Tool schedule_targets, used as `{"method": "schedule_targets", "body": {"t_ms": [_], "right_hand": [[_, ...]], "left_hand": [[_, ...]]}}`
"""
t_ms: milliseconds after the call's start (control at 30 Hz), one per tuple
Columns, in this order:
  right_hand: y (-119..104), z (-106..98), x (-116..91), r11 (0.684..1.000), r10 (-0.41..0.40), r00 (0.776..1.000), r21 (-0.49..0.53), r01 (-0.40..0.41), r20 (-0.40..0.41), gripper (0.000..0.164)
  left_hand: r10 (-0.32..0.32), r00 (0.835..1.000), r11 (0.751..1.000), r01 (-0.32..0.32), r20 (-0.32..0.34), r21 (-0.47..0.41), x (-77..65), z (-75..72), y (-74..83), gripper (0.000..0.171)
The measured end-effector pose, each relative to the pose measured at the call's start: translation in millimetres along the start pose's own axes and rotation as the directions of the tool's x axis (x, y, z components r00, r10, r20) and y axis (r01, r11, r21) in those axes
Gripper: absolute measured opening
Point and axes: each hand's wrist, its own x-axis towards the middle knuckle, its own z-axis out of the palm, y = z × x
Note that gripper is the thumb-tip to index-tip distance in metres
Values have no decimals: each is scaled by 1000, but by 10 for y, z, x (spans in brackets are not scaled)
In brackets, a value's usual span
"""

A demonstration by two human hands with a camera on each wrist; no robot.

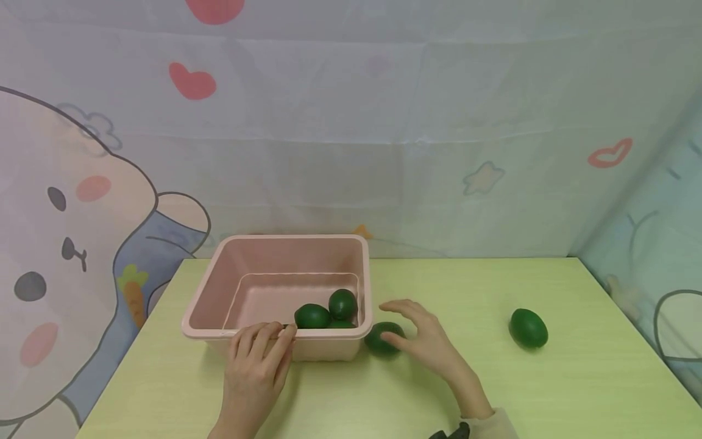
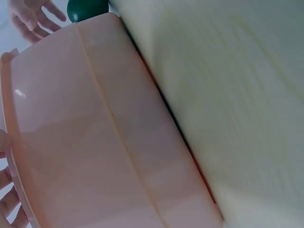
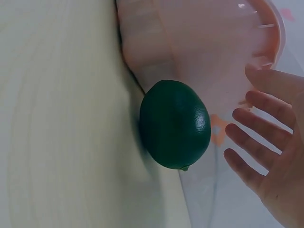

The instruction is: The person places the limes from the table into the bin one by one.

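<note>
A pink plastic bin (image 1: 326,349) sits on the table. My left hand (image 1: 255,366) grips its near rim, with fingers bent over the edge; in the left wrist view they show at the rim beside the bin's wall (image 2: 71,118). Inside, toward the right corner, lie a green lime (image 1: 312,316), a second lime (image 1: 342,304) and part of a third (image 1: 341,325), mostly hidden by the rim. Just outside the bin's right side rests another lime (image 3: 173,126). My right hand (image 1: 430,344) hovers around that one, fingers spread and thumb apart, holding nothing.
One more lime (image 1: 528,328) lies alone on the right part of the light green table (image 1: 450,286). Behind the table hangs a cartoon-printed cloth (image 1: 329,183), which continues along the right side.
</note>
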Motion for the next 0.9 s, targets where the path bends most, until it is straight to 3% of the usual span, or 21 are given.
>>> {"method": "schedule_targets", "body": {"t_ms": [400, 900], "right_hand": [[159, 43, -36, 1000, -26, 999, -4, 26, 42, 55], [269, 137, -30, 1000, 2, 997, 21, -4, 83, 57]], "left_hand": [[6, 1000, 1000, -6, -11, 2, 12, 19, 5, 31], [6, 1000, 1000, -6, -8, 8, 1, 6, -8, 32]]}}
